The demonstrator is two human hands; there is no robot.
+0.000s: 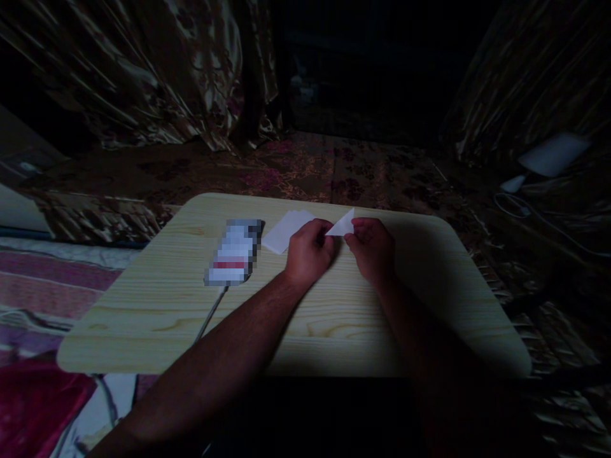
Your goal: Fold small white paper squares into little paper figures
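Note:
Both of my hands meet over the middle of a light wooden table [167,305]. My left hand [309,250] and my right hand [373,248] each pinch one side of a small white folded paper [342,224], a triangle with its tip pointing up. The paper is held just above the tabletop. A few flat white paper sheets [286,231] lie on the table right beside my left hand.
A blurred-out phone [233,252] lies left of the sheets, with a cable [210,316] running off the front edge. Patterned fabric [143,70] surrounds the table. A white object [554,154] and cords lie at the right. The room is dark.

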